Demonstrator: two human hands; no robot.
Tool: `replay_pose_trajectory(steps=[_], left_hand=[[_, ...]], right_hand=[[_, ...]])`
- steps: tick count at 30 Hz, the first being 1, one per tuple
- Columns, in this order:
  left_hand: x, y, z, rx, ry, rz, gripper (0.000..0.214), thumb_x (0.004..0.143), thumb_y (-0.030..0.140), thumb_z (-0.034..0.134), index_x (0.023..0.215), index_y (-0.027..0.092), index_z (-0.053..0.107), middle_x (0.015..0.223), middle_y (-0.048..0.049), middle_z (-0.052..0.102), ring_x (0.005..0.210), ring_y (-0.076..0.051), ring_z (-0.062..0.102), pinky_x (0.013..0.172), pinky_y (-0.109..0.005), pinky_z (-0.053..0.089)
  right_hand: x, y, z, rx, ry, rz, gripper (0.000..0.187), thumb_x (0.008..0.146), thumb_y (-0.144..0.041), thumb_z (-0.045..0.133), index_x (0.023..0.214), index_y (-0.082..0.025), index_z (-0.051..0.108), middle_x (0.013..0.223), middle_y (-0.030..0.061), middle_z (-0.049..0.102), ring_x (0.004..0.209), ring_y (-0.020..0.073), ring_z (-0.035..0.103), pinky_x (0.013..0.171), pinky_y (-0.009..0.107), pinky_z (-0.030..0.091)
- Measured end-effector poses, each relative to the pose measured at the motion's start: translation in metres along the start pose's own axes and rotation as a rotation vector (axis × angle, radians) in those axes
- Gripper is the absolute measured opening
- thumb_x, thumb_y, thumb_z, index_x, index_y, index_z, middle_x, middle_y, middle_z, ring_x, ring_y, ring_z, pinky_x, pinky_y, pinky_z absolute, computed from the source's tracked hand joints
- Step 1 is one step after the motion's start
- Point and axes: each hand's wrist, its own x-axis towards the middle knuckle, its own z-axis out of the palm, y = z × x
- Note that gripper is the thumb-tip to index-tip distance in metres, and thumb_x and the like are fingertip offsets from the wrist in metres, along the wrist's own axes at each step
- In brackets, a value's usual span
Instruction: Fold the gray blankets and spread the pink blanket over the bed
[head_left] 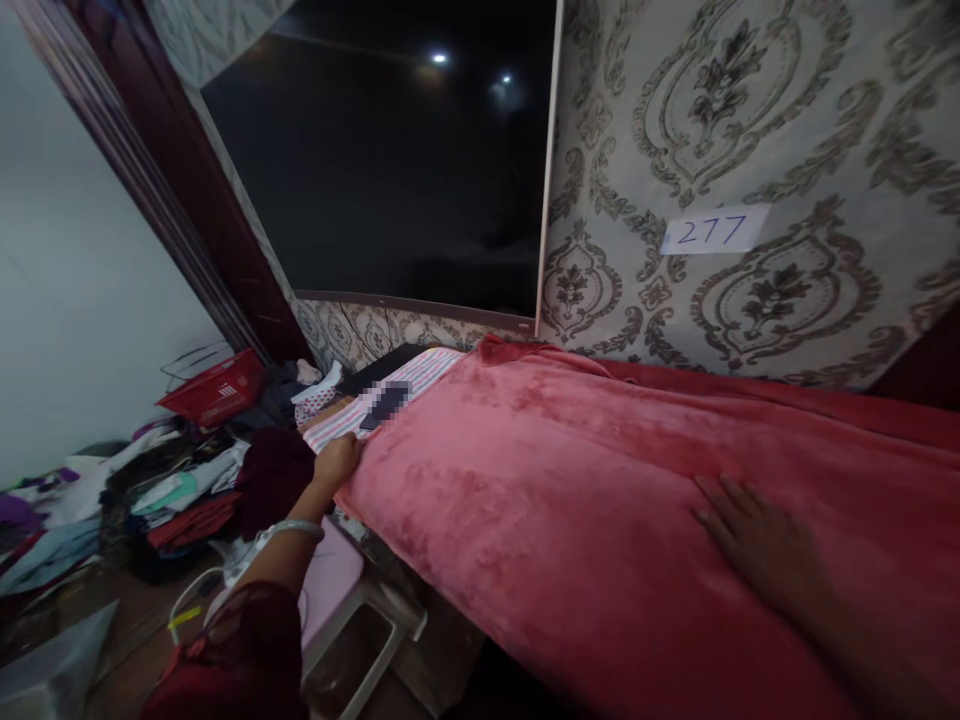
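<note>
A pink-red plush blanket (525, 500) lies spread over a long table or bench, its front edge hanging down. At the blanket's left end my left hand (339, 462) is closed around its edge, next to a striped cloth (427, 372). On that striped cloth rests a dark flat object (386, 403), partly blurred. My right hand (757, 535) lies flat on the blanket toward the right, fingers stretched out and slightly spread. Beneath the blanket the supporting surface is mostly hidden.
Behind the blanket a large dark television (405, 170) hangs on the patterned wall, with a paper label (716, 230) to its right. At the left stand a red basket (217, 388) and piles of clothes (195, 490). A pink stool (334, 580) stands below my left arm.
</note>
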Motion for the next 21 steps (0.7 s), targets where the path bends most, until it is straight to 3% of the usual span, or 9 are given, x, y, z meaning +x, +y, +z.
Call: replay_pose_trajectory(steps=[3, 6, 10, 13, 17, 21], left_hand=[[-0.006, 0.007, -0.008, 0.023, 0.041, -0.019, 0.039, 0.099, 0.031, 0.035, 0.107, 0.013, 0.068, 0.112, -0.0216, 0.071, 0.106, -0.032, 0.068, 0.085, -0.038, 0.052], [-0.004, 0.041, -0.014, 0.015, 0.124, 0.126, 0.042, 0.098, 0.031, 0.037, 0.127, 0.012, 0.061, 0.128, -0.0228, 0.065, 0.119, -0.034, 0.062, 0.098, -0.041, 0.049], [0.008, 0.129, -0.013, -0.120, 0.102, 0.571, 0.054, 0.095, 0.041, 0.044, 0.143, 0.016, 0.051, 0.141, -0.0162, 0.060, 0.132, -0.030, 0.055, 0.112, -0.037, 0.041], [0.008, 0.202, -0.008, -0.169, 0.040, 0.745, 0.061, 0.093, 0.052, 0.046, 0.145, 0.023, 0.051, 0.138, -0.0119, 0.063, 0.137, -0.029, 0.050, 0.115, -0.039, 0.040], [-0.007, 0.273, 0.002, -0.207, 0.136, 0.782, 0.064, 0.086, 0.062, 0.053, 0.143, 0.034, 0.054, 0.137, -0.0101, 0.063, 0.138, -0.034, 0.049, 0.107, -0.053, 0.045], [-0.021, 0.306, 0.015, -0.273, 0.232, 0.846, 0.062, 0.085, 0.062, 0.057, 0.138, 0.031, 0.059, 0.135, -0.0117, 0.065, 0.133, -0.036, 0.052, 0.104, -0.057, 0.045]], right_hand=[[0.007, -0.006, -0.008, 0.029, -0.073, 0.041, 0.065, 0.096, -0.050, 0.022, 0.146, -0.024, 0.053, 0.154, 0.0132, 0.048, 0.141, 0.0368, 0.044, 0.106, 0.064, 0.041], [0.010, -0.028, -0.032, 0.052, -0.181, 0.070, 0.061, 0.098, -0.049, 0.025, 0.149, -0.025, 0.050, 0.157, 0.0117, 0.044, 0.145, 0.0371, 0.039, 0.109, 0.063, 0.038], [0.015, -0.067, -0.076, 0.134, -0.334, 0.022, 0.059, 0.102, -0.047, 0.031, 0.155, -0.024, 0.040, 0.164, 0.0130, 0.031, 0.150, 0.0371, 0.028, 0.115, 0.063, 0.026], [0.021, -0.080, -0.100, 0.219, -0.407, 0.015, 0.061, 0.104, -0.049, 0.034, 0.158, -0.021, 0.036, 0.166, 0.0156, 0.024, 0.153, 0.0365, 0.020, 0.118, 0.061, 0.020], [0.016, -0.060, -0.114, 0.258, -0.372, 0.068, 0.060, 0.104, -0.049, 0.036, 0.159, -0.025, 0.033, 0.168, 0.0122, 0.019, 0.154, 0.0358, 0.013, 0.119, 0.064, 0.015], [-0.008, -0.009, -0.113, 0.213, -0.315, 0.228, 0.059, 0.104, -0.049, 0.037, 0.158, -0.025, 0.036, 0.168, 0.0126, 0.020, 0.155, 0.0352, 0.013, 0.119, 0.065, 0.011]])
